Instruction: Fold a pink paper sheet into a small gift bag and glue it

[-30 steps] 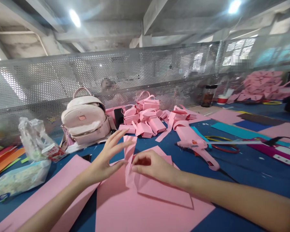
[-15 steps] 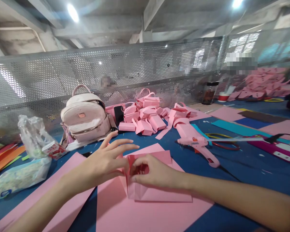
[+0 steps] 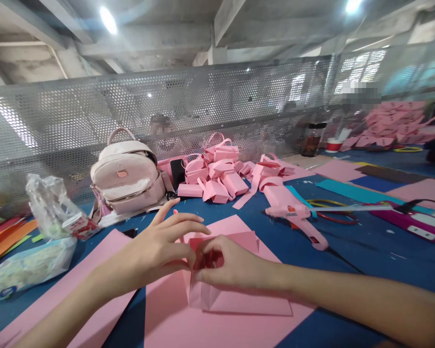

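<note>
A folded pink paper piece (image 3: 250,300) lies on a larger pink sheet (image 3: 217,331) in front of me. My right hand (image 3: 228,263) is curled at its upper left part, thumb and fingers pinching the raised paper edge. My left hand (image 3: 166,244) touches the same upright edge from the left with its thumb and index side, the other fingers spread above the paper. The fingertips of both hands meet at the fold and partly hide it.
A pink glue gun (image 3: 293,212) lies at the right, near scissors and a purple power strip (image 3: 409,221). Pink paper bags (image 3: 221,169) are piled behind. A backpack (image 3: 125,176) and a plastic bag (image 3: 49,205) stand at the left; another pink sheet (image 3: 105,270) lies below.
The folded paper has shifted slightly toward me, its lower edge now nearer. Both hands have moved down a little with it, still at the same fold.
</note>
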`<action>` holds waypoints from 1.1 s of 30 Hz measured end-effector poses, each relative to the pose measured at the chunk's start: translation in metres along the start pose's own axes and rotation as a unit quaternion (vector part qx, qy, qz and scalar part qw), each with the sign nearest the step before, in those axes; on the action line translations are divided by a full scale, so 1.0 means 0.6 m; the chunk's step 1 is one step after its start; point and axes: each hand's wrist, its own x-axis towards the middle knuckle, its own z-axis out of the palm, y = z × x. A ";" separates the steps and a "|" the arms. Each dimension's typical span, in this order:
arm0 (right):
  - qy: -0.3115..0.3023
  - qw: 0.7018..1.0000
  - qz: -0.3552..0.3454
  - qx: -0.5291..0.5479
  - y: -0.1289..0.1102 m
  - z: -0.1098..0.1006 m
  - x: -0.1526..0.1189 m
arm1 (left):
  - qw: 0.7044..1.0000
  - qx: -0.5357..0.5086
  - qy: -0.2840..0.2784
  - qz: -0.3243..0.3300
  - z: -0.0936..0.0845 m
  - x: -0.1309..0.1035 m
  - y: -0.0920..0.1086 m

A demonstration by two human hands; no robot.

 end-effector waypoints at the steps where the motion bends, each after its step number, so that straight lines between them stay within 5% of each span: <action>1: 0.001 1.000 0.001 0.003 -0.001 0.001 -0.001 | 1.000 -0.003 0.001 -0.002 0.000 0.000 0.000; 33: -0.003 1.000 -0.025 0.008 -0.004 -0.003 -0.003 | 1.000 -0.019 0.004 -0.004 0.003 0.003 0.002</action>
